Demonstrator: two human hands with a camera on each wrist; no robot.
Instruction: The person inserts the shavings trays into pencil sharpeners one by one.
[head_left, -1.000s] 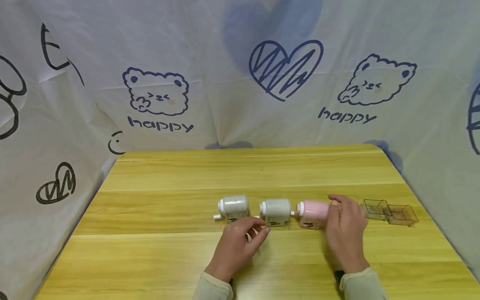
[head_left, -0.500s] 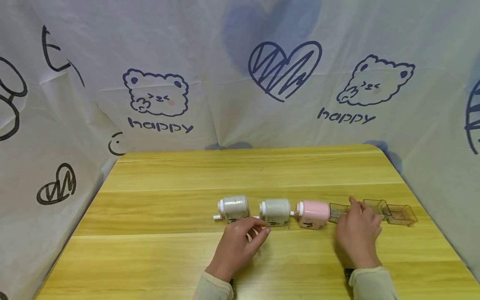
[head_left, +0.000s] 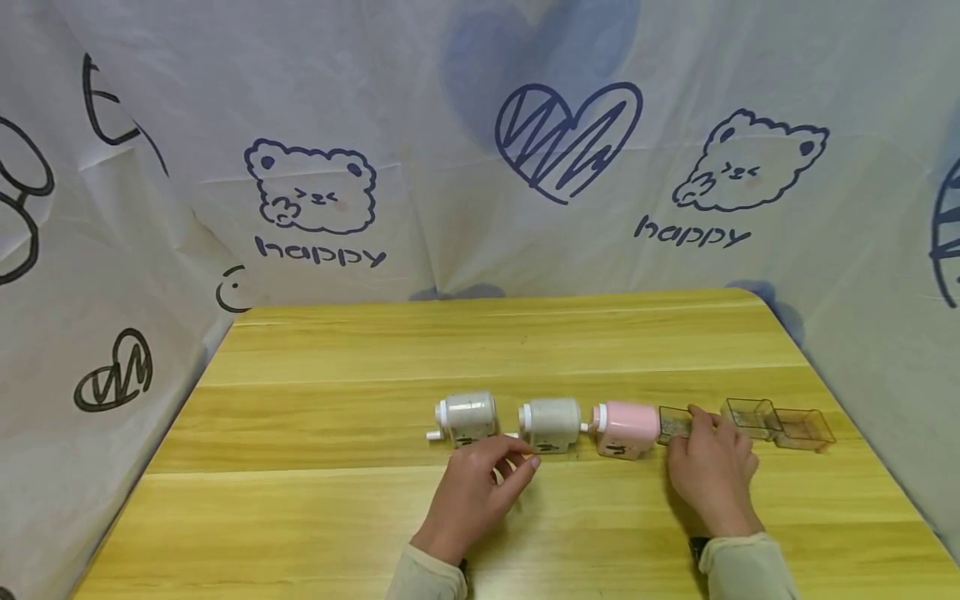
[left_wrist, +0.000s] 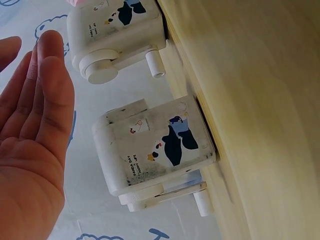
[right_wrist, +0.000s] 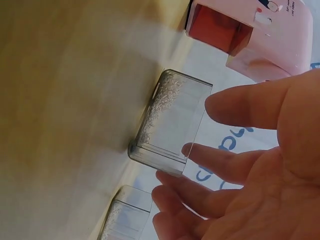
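Three crank pencil sharpeners stand in a row: a pale one (head_left: 472, 410) at left, another pale one (head_left: 555, 419) in the middle, a pink one (head_left: 628, 423) at right. Panda stickers show on the pale pair in the left wrist view. My left hand (head_left: 480, 492) hovers before those two, fingers loosely bent, holding nothing. Beside the pink sharpener lies a clear shavings drawer (right_wrist: 175, 117) with shavings inside. My right hand (head_left: 712, 471) is over it; in the right wrist view thumb and fingertips are right at its rim, fingers loosely extended.
Two more see-through drawers, one greyish (head_left: 750, 418) and one brownish (head_left: 805, 429), lie to the right of my right hand. All stands on a wood-grain table (head_left: 315, 425). A white printed cloth (head_left: 435, 167) hangs behind it and at the sides.
My right hand has moved right from the pink sharpener, bringing the drawer beside it into view, then shifted slightly back left over that drawer. My left hand stays in place.
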